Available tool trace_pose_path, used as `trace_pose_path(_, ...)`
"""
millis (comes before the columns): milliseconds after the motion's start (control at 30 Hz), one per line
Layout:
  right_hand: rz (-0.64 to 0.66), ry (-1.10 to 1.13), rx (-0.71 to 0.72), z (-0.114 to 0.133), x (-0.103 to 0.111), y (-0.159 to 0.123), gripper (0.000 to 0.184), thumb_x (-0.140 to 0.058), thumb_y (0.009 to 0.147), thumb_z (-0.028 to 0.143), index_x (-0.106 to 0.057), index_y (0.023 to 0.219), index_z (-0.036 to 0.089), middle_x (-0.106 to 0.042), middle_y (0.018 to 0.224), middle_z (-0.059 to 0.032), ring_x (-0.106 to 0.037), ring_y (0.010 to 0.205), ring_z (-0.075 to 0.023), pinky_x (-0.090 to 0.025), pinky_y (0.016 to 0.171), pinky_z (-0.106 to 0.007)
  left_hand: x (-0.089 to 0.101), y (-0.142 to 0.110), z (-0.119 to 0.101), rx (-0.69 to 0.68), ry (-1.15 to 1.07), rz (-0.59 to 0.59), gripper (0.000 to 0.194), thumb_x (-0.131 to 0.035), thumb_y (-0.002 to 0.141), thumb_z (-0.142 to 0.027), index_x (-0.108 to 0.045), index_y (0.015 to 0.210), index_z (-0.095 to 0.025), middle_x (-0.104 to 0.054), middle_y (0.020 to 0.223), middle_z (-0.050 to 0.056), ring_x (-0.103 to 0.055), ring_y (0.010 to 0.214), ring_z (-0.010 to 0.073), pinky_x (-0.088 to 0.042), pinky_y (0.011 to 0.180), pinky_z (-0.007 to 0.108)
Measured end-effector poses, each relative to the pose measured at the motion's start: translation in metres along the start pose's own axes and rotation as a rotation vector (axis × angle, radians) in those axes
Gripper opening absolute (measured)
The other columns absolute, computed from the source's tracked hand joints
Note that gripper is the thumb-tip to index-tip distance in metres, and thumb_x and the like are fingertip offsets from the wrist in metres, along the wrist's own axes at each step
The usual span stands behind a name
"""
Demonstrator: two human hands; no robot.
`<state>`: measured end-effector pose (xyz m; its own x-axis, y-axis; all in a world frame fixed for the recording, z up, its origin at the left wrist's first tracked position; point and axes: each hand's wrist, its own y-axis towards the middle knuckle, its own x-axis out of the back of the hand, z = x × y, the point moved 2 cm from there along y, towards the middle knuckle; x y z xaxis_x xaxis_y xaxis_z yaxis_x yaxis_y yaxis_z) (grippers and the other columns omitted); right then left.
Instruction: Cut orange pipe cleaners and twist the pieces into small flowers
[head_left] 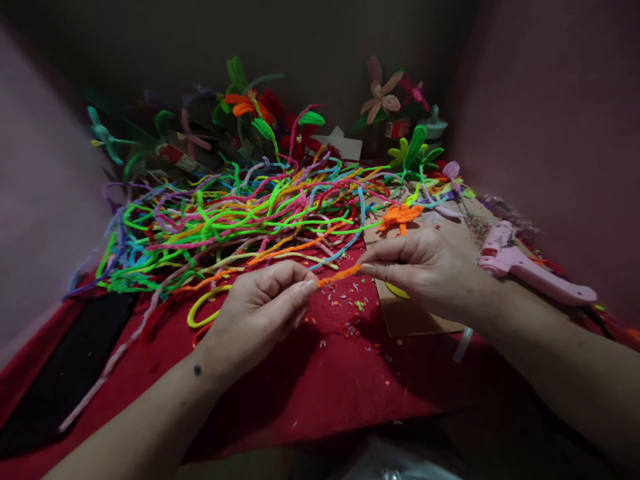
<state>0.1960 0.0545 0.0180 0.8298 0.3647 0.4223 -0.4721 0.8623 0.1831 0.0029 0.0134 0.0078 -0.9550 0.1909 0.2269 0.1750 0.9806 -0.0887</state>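
An orange pipe cleaner (340, 275) is stretched between my two hands above the red cloth. My left hand (265, 303) pinches its left end between thumb and fingertips. The other end is closed in the thumb and forefinger of my right hand (415, 263). Just beyond my right hand lies an orange pipe-cleaner flower (400, 217), on or over a sheet of cardboard (415, 317). A large tangle of colourful pipe cleaners (260, 213) spreads behind my left hand. Yellow scissor-like handles (200, 310) show partly beside my left wrist.
A pink glue gun (530, 263) rests beyond my right forearm. Finished pipe-cleaner flowers (383, 97) stand along the back. At the left lies a flat black object (65, 373). Small fuzzy clippings (350, 327) dot the red cloth (300, 407). Walls close in both sides.
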Motion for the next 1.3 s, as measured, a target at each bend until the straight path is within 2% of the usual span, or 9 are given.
trace_pose_path(233, -0.012, -0.093, 0.056, 0.002, 0.003, -0.003, 0.016, -0.06, 0.077, 0.019, -0.071, 0.066, 0.022, -0.062, 0.061, 0.0003, -0.053, 0.059, -0.0127, -0.04, 0.055, -0.025, 0.003, -0.001, 0.003, 0.079, -0.088, 0.082, 0.023, -0.059, 0.081, -0.034, -0.053, 0.068, -0.017, -0.044, 0.048, -0.005, -0.032, 0.039, 0.0043, -0.022, 0.037, 0.018)
trace_pose_path(333, -0.171, -0.129, 0.079, 0.005, 0.021, -0.004, 0.013, -0.064, 0.075, 0.019, -0.071, 0.066, 0.023, -0.062, 0.06, 0.0004, -0.054, 0.058, -0.0126, -0.04, 0.055, -0.026, 0.011, 0.002, 0.005, 0.114, -0.187, 0.091, 0.02, -0.06, 0.08, -0.032, -0.054, 0.068, -0.016, -0.043, 0.047, -0.005, -0.032, 0.04, 0.0041, -0.02, 0.037, 0.017)
trace_pose_path(433, -0.326, -0.075, 0.033, 0.007, 0.038, -0.002, 0.011, -0.066, 0.076, 0.026, -0.072, 0.067, 0.023, -0.063, 0.062, -0.0019, -0.056, 0.062, -0.0148, -0.04, 0.052, -0.027, 0.02, 0.008, 0.007, 0.121, -0.277, 0.026, 0.017, -0.061, 0.079, -0.028, -0.053, 0.07, -0.016, -0.042, 0.045, -0.007, -0.032, 0.038, 0.0029, -0.017, 0.036, 0.015)
trace_pose_path(500, -0.297, -0.046, 0.034, 0.007, 0.038, 0.0, 0.01, -0.068, 0.074, 0.031, -0.073, 0.068, 0.023, -0.065, 0.065, -0.0027, -0.058, 0.065, -0.0168, -0.042, 0.054, -0.028, 0.02, 0.012, 0.007, 0.101, -0.309, 0.007, 0.015, -0.06, 0.081, -0.027, -0.052, 0.072, -0.017, -0.048, 0.047, -0.006, -0.036, 0.038, 0.0025, -0.023, 0.038, 0.014)
trace_pose_path(567, -0.222, -0.041, 0.053, 0.006, 0.03, 0.002, 0.011, -0.068, 0.075, 0.032, -0.073, 0.071, 0.023, -0.067, 0.068, -0.0028, -0.059, 0.066, -0.0174, -0.045, 0.059, -0.029, 0.016, 0.014, 0.006, 0.06, -0.332, 0.033, 0.013, -0.057, 0.083, -0.025, -0.05, 0.075, -0.017, -0.057, 0.052, -0.004, -0.044, 0.04, 0.0042, -0.033, 0.043, 0.015)
trace_pose_path(700, -0.161, -0.081, 0.051, -0.001, 0.014, 0.001, 0.012, -0.063, 0.079, 0.026, -0.073, 0.074, 0.021, -0.069, 0.073, -0.0014, -0.061, 0.069, -0.0168, -0.046, 0.066, -0.029, 0.007, 0.012, 0.007, 0.012, -0.344, 0.104, 0.007, -0.053, 0.085, -0.02, -0.049, 0.079, -0.018, -0.067, 0.066, 0.001, -0.056, 0.05, 0.0084, -0.043, 0.054, 0.02)
trace_pose_path(900, -0.131, -0.045, 0.055, -0.005, 0.009, -0.003, 0.011, -0.064, 0.079, 0.027, -0.073, 0.076, 0.024, -0.069, 0.074, -0.0009, -0.059, 0.068, -0.0164, -0.044, 0.064, -0.028, 0.0, 0.009, 0.007, 0.002, -0.363, 0.125, 0.003, -0.053, 0.085, -0.019, -0.05, 0.083, -0.018, -0.071, 0.078, 0.005, -0.055, 0.052, 0.0078, -0.043, 0.057, 0.022)
trace_pose_path(1100, -0.097, -0.044, 0.013, -0.008, 0.002, -0.004, 0.015, -0.059, 0.082, 0.027, -0.072, 0.076, 0.021, -0.068, 0.072, -0.0014, -0.057, 0.065, -0.014, -0.042, 0.061, -0.027, 0.001, 0.009, 0.008, 0.006, -0.356, 0.119, 0.005, -0.054, 0.085, -0.021, -0.049, 0.085, -0.019, -0.071, 0.075, 0.004, -0.048, 0.045, 0.0055, -0.039, 0.052, 0.021)
trace_pose_path(1300, -0.09, -0.067, 0.008, -0.009, 0.001, -0.005, 0.017, -0.057, 0.083, 0.025, -0.071, 0.076, 0.019, -0.066, 0.069, -0.0004, -0.055, 0.063, -0.0126, -0.041, 0.06, -0.025, 0.002, 0.009, 0.008, 0.005, -0.266, 0.162, 0.014, -0.049, 0.088, -0.022, -0.05, 0.102, -0.02, -0.067, 0.067, 0.001, -0.048, 0.044, 0.0049, -0.035, 0.047, 0.016)
